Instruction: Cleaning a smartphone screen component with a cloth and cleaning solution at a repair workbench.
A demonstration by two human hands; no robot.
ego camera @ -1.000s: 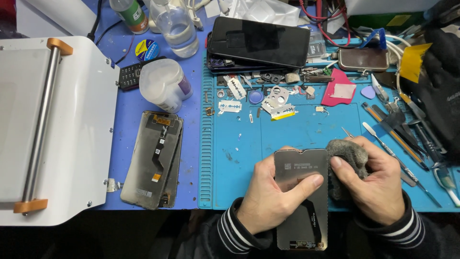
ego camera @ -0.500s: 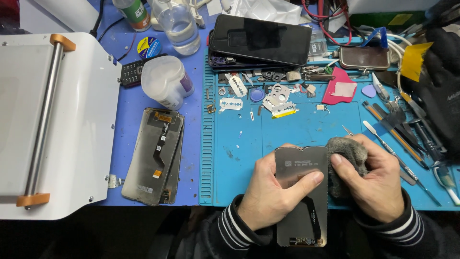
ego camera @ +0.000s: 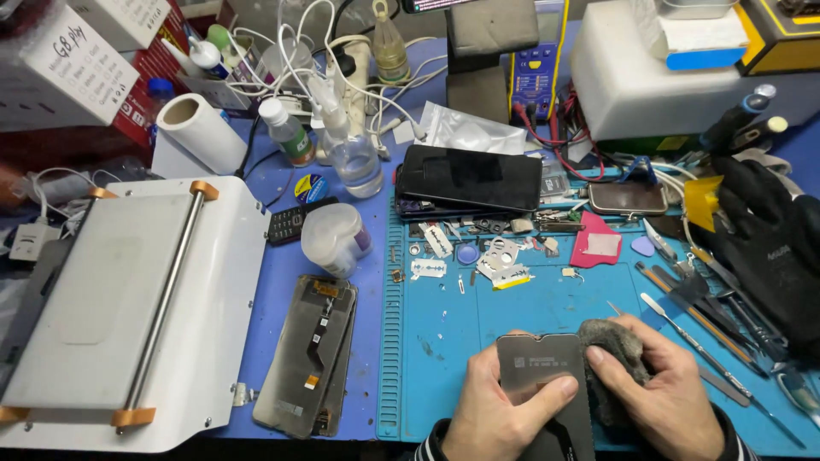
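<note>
Two hands work a grey phone panel over a blue repair mat.

The left hand (ego camera: 500,410) grips the grey panel (ego camera: 542,384) at the mat's (ego camera: 530,316) near edge, thumb across its face. The right hand (ego camera: 670,393) curls its fingers around a grey cloth (ego camera: 611,346) touching the panel's right edge. A white printed box (ego camera: 73,64) sits far left; a yellow tag (ego camera: 702,203) lies right.

Your grey panel (ego camera: 540,376) and grey cloth (ego camera: 617,348) lie over the blue mat (ego camera: 512,312), beside a pink card (ego camera: 595,246)
</note>
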